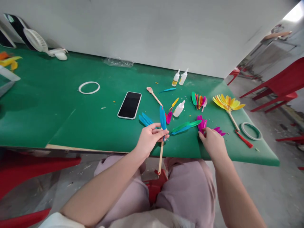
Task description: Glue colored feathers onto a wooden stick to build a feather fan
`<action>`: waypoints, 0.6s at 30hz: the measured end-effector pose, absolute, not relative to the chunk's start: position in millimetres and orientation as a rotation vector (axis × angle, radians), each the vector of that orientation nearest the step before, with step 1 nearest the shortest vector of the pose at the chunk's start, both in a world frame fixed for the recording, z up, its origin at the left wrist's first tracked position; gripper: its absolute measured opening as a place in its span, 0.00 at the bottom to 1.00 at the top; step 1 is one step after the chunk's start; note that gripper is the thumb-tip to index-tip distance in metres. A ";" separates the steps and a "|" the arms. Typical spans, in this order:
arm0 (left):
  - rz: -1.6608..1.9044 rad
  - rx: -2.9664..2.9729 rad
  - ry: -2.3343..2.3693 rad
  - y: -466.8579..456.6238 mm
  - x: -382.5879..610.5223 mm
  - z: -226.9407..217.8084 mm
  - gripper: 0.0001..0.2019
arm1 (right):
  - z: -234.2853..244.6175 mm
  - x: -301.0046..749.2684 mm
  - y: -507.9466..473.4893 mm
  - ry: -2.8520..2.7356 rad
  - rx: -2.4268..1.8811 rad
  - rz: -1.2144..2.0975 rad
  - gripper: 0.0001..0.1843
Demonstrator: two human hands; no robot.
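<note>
Green table [59,104] | left hand [149,137] pinches stick [161,156], lying near-far | right hand [212,141] curled on magenta feathers [201,123] to its right, grip unclear

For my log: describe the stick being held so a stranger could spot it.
On the green table, go to the near edge, just right of the black phone. There the left hand pinches a thin wooden stick that hangs down past the edge, a blue feather rising above that hand. The other loose stick lies flat, bare of feathers.
</note>
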State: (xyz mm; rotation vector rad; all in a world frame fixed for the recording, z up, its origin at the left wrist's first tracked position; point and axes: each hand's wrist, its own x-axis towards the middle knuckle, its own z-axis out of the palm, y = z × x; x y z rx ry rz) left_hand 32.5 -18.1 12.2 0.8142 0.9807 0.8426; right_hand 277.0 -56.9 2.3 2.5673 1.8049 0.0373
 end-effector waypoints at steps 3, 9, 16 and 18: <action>0.850 0.819 0.966 -17.1 30.1 12.3 0.17 | 8.1 284.4 -45.7 1.779 2.550 -0.098 0.16; 0.853 0.863 0.934 -17.7 28.0 10.1 0.16 | 14.1 305.3 -24.9 1.816 2.516 -0.684 0.12; 0.866 0.899 0.926 -18.5 25.4 10.2 0.14 | 12.0 320.0 -30.9 1.775 2.693 -1.076 0.12; 0.859 0.904 0.919 -18.6 25.3 11.1 0.13 | 10.7 325.2 -37.2 1.766 2.786 -1.137 0.13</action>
